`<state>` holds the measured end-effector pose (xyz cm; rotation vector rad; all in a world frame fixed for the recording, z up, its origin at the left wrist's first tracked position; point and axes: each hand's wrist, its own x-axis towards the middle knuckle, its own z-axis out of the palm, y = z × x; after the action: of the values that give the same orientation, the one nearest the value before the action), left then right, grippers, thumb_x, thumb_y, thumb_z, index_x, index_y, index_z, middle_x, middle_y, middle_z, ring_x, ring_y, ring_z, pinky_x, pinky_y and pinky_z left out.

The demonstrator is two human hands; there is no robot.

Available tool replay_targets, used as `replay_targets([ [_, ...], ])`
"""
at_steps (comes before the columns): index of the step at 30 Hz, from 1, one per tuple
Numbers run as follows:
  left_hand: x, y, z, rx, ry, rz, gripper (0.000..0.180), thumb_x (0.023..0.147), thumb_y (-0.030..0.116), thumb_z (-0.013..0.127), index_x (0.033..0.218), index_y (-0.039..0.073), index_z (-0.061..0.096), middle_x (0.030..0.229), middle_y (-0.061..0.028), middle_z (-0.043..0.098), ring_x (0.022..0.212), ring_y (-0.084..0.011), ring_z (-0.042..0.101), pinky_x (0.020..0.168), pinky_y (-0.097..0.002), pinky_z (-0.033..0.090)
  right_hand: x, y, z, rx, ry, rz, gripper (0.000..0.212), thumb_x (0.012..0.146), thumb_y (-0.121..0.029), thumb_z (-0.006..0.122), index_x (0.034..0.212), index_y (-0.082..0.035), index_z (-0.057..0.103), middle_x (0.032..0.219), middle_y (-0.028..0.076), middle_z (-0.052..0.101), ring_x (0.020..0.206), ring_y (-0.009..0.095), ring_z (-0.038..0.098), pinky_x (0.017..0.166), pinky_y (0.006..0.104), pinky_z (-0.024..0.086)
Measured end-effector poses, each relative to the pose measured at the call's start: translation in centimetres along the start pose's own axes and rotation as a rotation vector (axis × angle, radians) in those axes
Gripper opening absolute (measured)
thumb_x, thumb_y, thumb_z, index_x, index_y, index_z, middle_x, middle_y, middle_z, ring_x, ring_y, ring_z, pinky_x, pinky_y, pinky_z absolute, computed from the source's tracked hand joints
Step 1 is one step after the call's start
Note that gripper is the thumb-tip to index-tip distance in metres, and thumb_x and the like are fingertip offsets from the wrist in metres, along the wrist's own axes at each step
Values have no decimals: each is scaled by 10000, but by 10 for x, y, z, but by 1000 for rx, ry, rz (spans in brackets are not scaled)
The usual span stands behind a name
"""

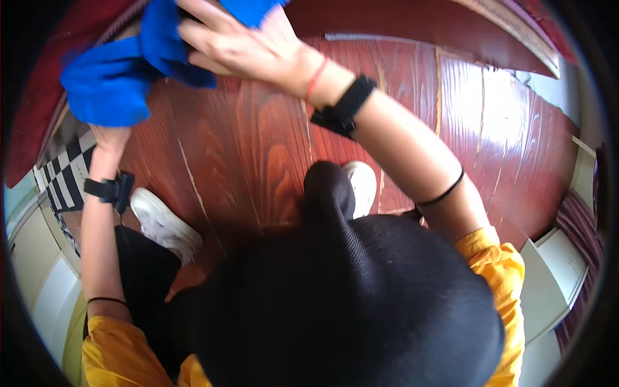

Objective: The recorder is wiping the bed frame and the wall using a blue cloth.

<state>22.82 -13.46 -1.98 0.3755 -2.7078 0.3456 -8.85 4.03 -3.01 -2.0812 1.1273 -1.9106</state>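
Note:
A bright blue cloth is stretched and bunched across the upper left, loosely folded and partly smeared by motion. It covers most of my left hand, so that only the wrist end shows and its fingers are hidden. Higher up, my right hand reaches over from the right with bent, somewhat blurred fingers gripping the cloth. More blue fabric shows beyond its knuckles at the top edge. Both wrists wear black straps, and a thin red cord circles the right one.
Below is a reddish-brown plank floor. Dark red furniture edges run along the top and left. A black-and-white checkered piece lies at left. My white shoes stand on the floor; a pale open box-like unit is at right.

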Motion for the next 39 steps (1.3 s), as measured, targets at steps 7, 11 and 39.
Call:
replay_targets([
  [7, 67, 103, -8, -195, -75, -91, 318, 789, 272, 740, 1048, 99, 680, 1073, -120, 657, 1021, -325, 613, 892, -505, 456, -17, -26, -38, -876, 129, 137, 619, 531, -361, 808, 992, -7, 597, 1231, 273, 499, 1189, 463, 494, 961, 606, 417],
  [11, 157, 131, -46, -179, -18, -39, 310, 793, 272, 728, 1051, 108, 677, 1063, -106, 658, 994, -312, 615, 872, -494, 459, 25, -48, -86, -828, 338, 139, 856, 570, -440, 807, 1226, 30, 521, 1304, 301, 484, 1250, 509, 435, 1063, 646, 303],
  [39, -2, -214, -209, 414, -21, 178, 376, 747, 191, 615, 1083, 30, 661, 1139, -172, 621, 1164, -391, 571, 1006, -608, 454, 324, -86, 191, -869, -916, -171, 664, 808, -471, 714, 1125, 87, 544, 1242, 369, 525, 1259, 493, 480, 1129, 525, 342],
])
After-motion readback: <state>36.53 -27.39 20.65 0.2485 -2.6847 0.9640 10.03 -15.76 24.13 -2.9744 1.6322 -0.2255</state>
